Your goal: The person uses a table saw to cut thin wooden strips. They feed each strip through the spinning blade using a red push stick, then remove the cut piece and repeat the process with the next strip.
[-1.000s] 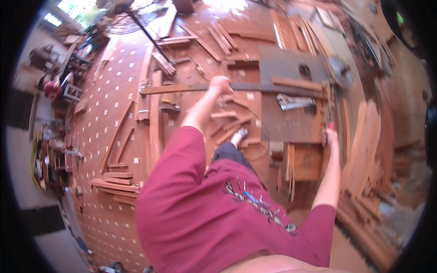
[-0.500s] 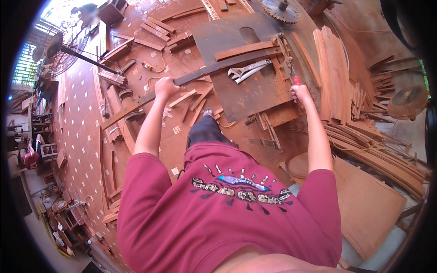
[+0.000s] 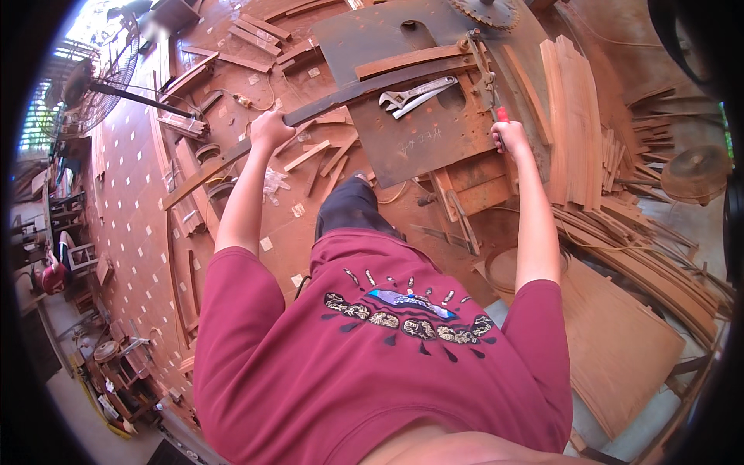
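Item: my left hand (image 3: 270, 132), upper left of centre; fingers wrapped in a fist about the long strip, thumb side towards the upper right.

Item: long strip (image 3: 372, 89), narrow; runs aslant from left of centre to the upper right, dark over its right part, browner over its left; right part lies across the metal plate, left part reaches out beyond it.

Item: my right hand (image 3: 510, 136), right of centre; fingers curled tightly round the handle of the red-handled tool (image 3: 502, 115). The tool points up the frame towards a rusty metal fitting (image 3: 482, 62); whether the two are joined I cannot tell.

Item: metal plate (image 3: 457, 139), dark and rust-speckled, upper centre. Pale handwritten characters (image 3: 421, 141) across its lower part.

Item: short strip (image 3: 411, 60), reddish wood, on the plate, just above the long strip.

Item: adjustable wrench (image 3: 418, 93), silver, lying on the plate just below the long strip; any marking on it too small to read.

Item: circular saw blade (image 3: 496, 15), toothed, upper edge of frame.

Item: my shirt (image 3: 372, 380), maroon, lower centre; printed motif on the front.

Item: fan (image 3: 116, 62), upper left.

Item: boards (image 3: 573, 116), stacked upper right.

Item: wooden sheet (image 3: 620, 341), lower right.
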Demonstrator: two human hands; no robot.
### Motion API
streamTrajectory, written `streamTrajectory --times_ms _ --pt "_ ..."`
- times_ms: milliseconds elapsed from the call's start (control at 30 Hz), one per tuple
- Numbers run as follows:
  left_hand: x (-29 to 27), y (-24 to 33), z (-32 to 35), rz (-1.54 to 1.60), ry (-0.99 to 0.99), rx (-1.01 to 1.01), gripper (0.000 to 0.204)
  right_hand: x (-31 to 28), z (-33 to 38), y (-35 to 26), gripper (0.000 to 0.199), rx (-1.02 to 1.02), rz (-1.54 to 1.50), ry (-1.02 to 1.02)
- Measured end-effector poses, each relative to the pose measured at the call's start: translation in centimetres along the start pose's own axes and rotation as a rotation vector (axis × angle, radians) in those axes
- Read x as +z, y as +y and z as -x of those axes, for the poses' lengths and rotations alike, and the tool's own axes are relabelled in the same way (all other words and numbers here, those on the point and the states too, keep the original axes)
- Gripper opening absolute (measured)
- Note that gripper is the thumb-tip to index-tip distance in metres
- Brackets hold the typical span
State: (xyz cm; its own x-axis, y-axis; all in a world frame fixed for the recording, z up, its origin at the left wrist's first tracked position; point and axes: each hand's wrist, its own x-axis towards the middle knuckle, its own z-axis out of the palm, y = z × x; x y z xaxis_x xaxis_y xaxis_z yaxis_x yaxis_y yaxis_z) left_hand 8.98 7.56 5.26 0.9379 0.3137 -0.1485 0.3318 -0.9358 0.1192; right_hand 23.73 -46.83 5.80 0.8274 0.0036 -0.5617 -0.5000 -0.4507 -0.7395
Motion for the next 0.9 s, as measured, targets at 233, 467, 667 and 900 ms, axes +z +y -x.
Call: streamTrajectory --times_ms 233,467,667,900 --pt "1.7 -0.9 -0.9 -0.03 0.033 0.0 0.034 2.1 0.2 0.8 0.007 -0.14 0.05 0.237" --pt "1.5 -0.2 -1.5 -0.015 0.04 0.046 0.034 2.3 -5.3 5.1 0.024 -0.338 0.417 0.568" --pt "1.8 -0.4 -1.6 0.014 0.068 0.044 0.032 3.3 -5.3 2.9 0.028 -0.151 0.196 0.339" --pt "3.0 -0.5 -3.7 0.017 0.054 0.018 0.033 2.7 -7.1 2.2 0.008 0.04 -0.064 -0.021"
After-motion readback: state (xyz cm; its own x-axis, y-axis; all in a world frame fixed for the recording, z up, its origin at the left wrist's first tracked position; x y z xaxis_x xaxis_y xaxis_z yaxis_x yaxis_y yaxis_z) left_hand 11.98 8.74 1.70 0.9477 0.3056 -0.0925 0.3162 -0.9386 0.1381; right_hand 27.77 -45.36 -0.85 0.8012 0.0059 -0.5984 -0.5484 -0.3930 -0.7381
